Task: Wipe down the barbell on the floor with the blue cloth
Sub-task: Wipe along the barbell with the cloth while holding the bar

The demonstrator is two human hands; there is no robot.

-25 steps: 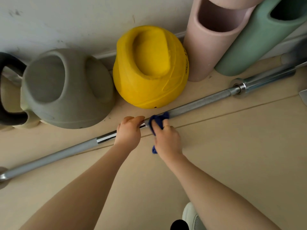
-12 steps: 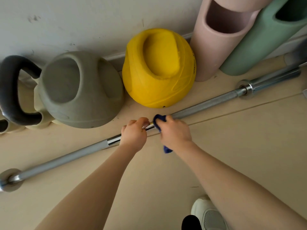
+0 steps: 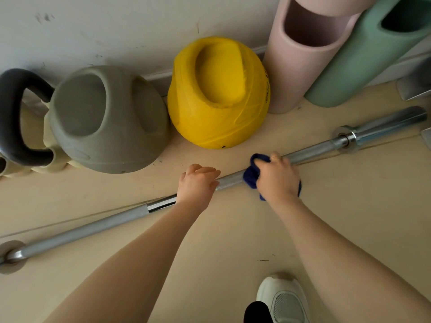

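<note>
Barbell lies flat on a beige floor, running diagonally from 8 o'clock up to 2 o'clock, roughly parallel to the wall. Shaft is dull metal with one polished band left of centre; collar and sleeve at the 2 o'clock end, other collar at the frame's left edge.

Left hand sits on the shaft near frame centre, fingers curled over the bar. Right hand just to its 3 o'clock, fingers wrapped around the blue cloth, which is bunched around the shaft; cloth pokes out on both sides of the hand. Short bare stretch of bar between the hands.

Wall is off-white, scuffed, with a pale skirting strip at the base. Along it, from 9 to 1 o'clock:
- black-handled kettlebell, cream body
- grey weight ball with recessed grips
- yellow weight ball, same shape
- pink foam roller and green foam roller, leaning together

Floor has a thin seam line running along the bar. White sneaker at 5 o'clock.
</note>
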